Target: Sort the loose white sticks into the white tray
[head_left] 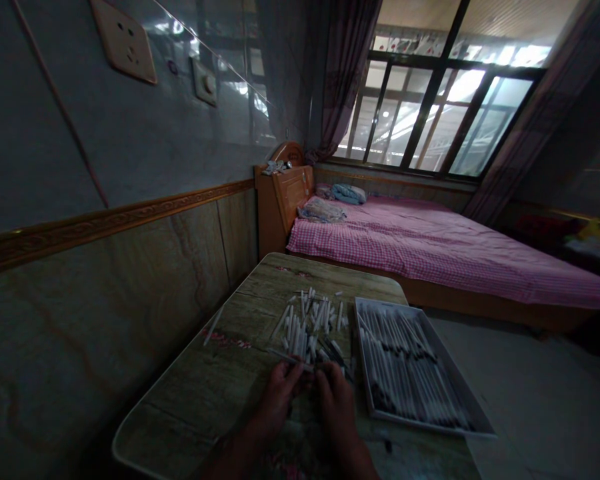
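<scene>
My left hand is closed in a pinch around a thin, pale pen, which slants out to the left past the fingertips. Close beside it, my right hand is closed at the pen's other end, where the fingers hide what they grip. Just beyond both hands lies a loose pile of white pen parts, tubes and short caps. Some dark slim pieces are mixed in near the right fingers. To the right, a shallow white tray holds many pens with dark ends, laid in rows.
The patterned table has rounded corners and stands along the tiled wall. One white tube lies apart near its left edge. A small dark piece is below the tray. Past the table is a bed with a pink checked cover.
</scene>
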A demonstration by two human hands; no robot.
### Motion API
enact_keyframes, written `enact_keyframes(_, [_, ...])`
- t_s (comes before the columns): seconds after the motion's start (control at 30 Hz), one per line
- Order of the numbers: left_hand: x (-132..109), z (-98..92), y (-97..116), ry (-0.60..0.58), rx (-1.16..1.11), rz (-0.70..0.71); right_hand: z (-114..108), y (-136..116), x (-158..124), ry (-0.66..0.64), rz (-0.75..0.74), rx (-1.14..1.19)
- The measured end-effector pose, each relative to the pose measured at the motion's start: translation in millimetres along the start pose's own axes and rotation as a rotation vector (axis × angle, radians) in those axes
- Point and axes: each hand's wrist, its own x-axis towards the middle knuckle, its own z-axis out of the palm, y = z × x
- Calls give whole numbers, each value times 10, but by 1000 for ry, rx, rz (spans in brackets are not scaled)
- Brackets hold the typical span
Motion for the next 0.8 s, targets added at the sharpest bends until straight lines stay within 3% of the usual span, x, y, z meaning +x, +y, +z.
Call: enact_keyframes(0.8, [20, 1, -19, -2, 77, 31, 12, 86, 24, 34, 14, -117])
